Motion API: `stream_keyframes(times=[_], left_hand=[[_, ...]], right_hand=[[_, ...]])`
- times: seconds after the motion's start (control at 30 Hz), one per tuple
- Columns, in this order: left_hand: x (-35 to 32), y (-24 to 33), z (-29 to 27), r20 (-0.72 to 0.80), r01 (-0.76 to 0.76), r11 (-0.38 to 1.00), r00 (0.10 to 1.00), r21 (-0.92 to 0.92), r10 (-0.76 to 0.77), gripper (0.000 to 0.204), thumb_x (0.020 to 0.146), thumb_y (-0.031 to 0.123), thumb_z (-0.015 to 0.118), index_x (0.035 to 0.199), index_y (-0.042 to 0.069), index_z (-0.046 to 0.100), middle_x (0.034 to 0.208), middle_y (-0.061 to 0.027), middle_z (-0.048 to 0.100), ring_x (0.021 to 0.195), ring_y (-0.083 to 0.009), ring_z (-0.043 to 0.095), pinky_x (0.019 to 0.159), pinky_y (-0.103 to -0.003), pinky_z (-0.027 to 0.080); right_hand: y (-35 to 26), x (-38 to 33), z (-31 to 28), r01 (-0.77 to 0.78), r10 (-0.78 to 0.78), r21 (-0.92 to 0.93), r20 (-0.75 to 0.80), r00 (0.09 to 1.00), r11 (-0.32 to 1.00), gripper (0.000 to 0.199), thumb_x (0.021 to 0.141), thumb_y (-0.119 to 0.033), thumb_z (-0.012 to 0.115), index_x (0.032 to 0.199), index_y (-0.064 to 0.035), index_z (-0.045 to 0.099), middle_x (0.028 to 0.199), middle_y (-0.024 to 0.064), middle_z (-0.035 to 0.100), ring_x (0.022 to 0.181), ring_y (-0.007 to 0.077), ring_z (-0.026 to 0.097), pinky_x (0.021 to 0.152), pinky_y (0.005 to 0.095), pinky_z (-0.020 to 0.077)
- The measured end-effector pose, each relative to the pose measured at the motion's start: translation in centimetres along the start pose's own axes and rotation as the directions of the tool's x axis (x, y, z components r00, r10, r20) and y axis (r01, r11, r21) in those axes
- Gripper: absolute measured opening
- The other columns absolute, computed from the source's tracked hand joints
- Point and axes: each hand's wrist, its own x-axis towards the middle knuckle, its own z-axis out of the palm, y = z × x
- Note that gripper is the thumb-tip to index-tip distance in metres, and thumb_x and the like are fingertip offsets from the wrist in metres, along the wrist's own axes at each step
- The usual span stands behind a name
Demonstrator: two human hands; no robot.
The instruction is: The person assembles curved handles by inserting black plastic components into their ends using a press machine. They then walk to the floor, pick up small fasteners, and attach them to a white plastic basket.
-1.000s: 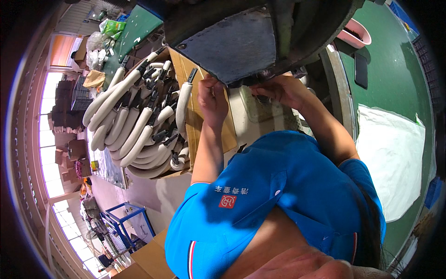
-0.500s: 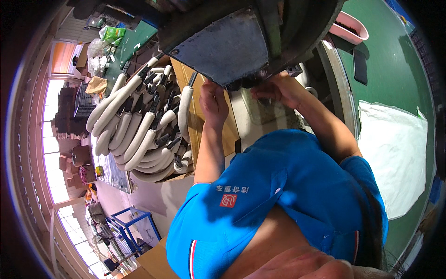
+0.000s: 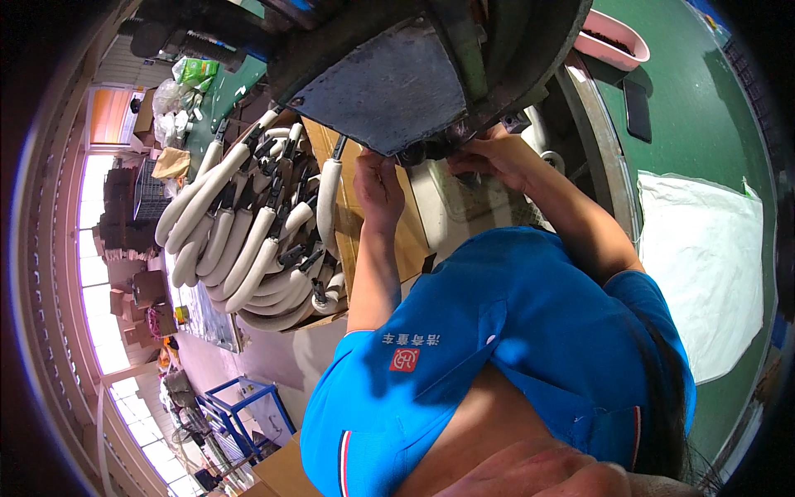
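My left hand (image 3: 379,189) is raised to the lower edge of a dark machine (image 3: 385,87) with a worn grey plate. Its fingers are curled closed, their tips partly hidden behind the machine. My right hand (image 3: 495,159) is at the other side, fingers bent together under the machine's edge. Between the hands, a black rounded part (image 3: 421,152) shows just below the plate; whether either hand grips it is hard to see. Beside my left hand, a cream padded tube (image 3: 329,199) with a black end leans on the cardboard box (image 3: 354,236).
Many curved cream padded tubes (image 3: 217,236) with black ends are heaped at the left. On the green table (image 3: 696,108) at the right are a pink tray (image 3: 614,51), a black phone (image 3: 637,109) and a white sheet (image 3: 700,273). A blue frame (image 3: 248,414) stands lower left.
The whole view has shifted slightly. More of the black rounded part shows between my hands. Both hands stay close to the machine's edge, with the right fingers slightly moved.
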Motion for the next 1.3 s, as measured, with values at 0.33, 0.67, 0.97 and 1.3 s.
stream_keyframes(times=[0.33,0.67,0.97,1.3], left_hand=[[0.3,0.2,0.3,-0.044,-0.047,0.999,0.998,-0.005,0.047,0.008,0.085,-0.001,0.044,0.08,0.002,0.038,0.067,-0.0096,0.049,0.057,-0.0153,0.045,0.052,-0.025,0.036],[0.3,-0.1,0.2,-0.069,-0.002,0.999,0.998,0.038,0.005,0.005,0.084,-0.002,0.045,0.087,0.001,0.045,0.072,-0.0063,0.049,0.062,-0.0141,0.046,0.056,-0.025,0.038],[-0.4,1.7,-1.0,-0.085,0.239,0.905,0.955,-0.353,-0.285,0.025,0.091,0.019,0.041,0.105,-0.001,0.044,0.095,-0.0072,0.049,0.08,-0.0144,0.048,0.072,-0.028,0.04],[-5.1,4.1,2.3,-0.047,0.565,0.747,0.786,-0.351,-0.616,0.026,0.086,0.007,0.048,0.112,0.001,0.044,0.08,-0.0041,0.05,0.069,-0.01,0.048,0.062,-0.023,0.041]], right_hand=[[0.2,1.1,-2.0,0.011,-0.021,0.142,0.069,0.997,0.99,0.018,0.079,-0.002,0.059,0.093,0.0082,0.055,0.089,0.0166,0.06,0.08,0.0269,0.062,0.073,0.0346,0.0544],[0.0,0.6,-5.8,0.165,-0.16,0.117,-0.045,0.986,0.979,0.017,0.081,-0.006,0.057,0.095,0.0047,0.055,0.093,0.0134,0.058,0.078,0.0201,0.06,0.071,0.0277,0.0498],[-7.8,-2.5,-17.2,0.533,-0.373,0.093,-0.614,0.696,0.841,0.006,0.079,-0.005,0.058,0.084,-0.0059,0.054,0.072,0.0037,0.058,0.058,0.0119,0.053,0.051,0.0245,0.0459],[-20.2,5.6,-33.5,0.381,-0.535,-0.399,-0.755,0.379,0.834,0.014,0.082,-0.013,0.057,0.09,-0.0025,0.055,0.079,0.0085,0.061,0.062,0.0153,0.057,0.052,0.0261,0.0479]])
